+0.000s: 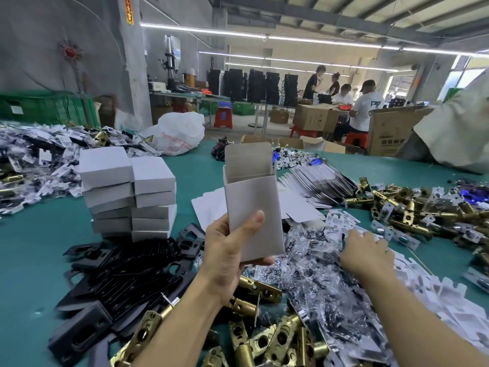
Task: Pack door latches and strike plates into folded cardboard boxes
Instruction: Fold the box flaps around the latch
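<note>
A white cardboard box point(254, 207) is standing upright, top flap open, gripped by the left hand point(230, 250). Closed boxes point(129, 194) are sitting stacked behind heaped black strike plates point(127, 271); brass latches point(264, 337) are lying nearest.

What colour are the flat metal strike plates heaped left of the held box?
Black. The flat metal strike plates show best in the head view.
</note>
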`<state>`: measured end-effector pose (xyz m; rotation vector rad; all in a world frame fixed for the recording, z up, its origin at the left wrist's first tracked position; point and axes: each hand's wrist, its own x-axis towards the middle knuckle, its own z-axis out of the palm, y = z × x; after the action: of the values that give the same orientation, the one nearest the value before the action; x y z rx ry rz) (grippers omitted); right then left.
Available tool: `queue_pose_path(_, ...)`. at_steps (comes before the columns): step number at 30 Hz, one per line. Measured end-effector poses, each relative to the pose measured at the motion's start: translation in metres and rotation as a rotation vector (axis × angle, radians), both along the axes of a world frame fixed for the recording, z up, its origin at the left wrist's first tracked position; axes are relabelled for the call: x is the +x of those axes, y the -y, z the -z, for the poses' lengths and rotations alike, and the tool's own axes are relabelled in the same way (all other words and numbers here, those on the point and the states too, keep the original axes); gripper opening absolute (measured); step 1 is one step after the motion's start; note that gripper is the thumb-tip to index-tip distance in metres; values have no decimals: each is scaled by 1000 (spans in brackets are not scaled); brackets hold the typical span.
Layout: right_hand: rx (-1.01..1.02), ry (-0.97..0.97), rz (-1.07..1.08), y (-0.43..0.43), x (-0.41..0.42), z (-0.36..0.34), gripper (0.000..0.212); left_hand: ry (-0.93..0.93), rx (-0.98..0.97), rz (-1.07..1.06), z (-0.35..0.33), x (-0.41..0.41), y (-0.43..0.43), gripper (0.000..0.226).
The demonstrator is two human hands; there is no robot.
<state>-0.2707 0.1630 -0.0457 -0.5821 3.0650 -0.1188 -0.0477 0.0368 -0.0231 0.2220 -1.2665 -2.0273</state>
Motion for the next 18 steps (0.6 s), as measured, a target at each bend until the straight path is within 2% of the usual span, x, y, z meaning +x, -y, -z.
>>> queue_pose_path(4,23,-83,-5,3,-3,0,14,-29,28,10,2,-2,2,42)
queue_pose_path(6,6,-131,-3,4,-5,-2,14,-58,41,19,3,-2,3,58)
queue_pose_path(12,-20,-230,-8,4,-8,3,14,-76,25,49,6,-2,5,86)
queue_pose_path(13,-24,-240,-3,4,-6,1,13,-68,7,41,7,-3,5,84)
queue_pose_path(15,-50,-261,8,4,-2,-5,8,-43,-46,19,10,-4,4,68)
queue_pose_path(18,-225,-207,19,4,5,-23,14,48,-99,-29,13,-7,3,49)
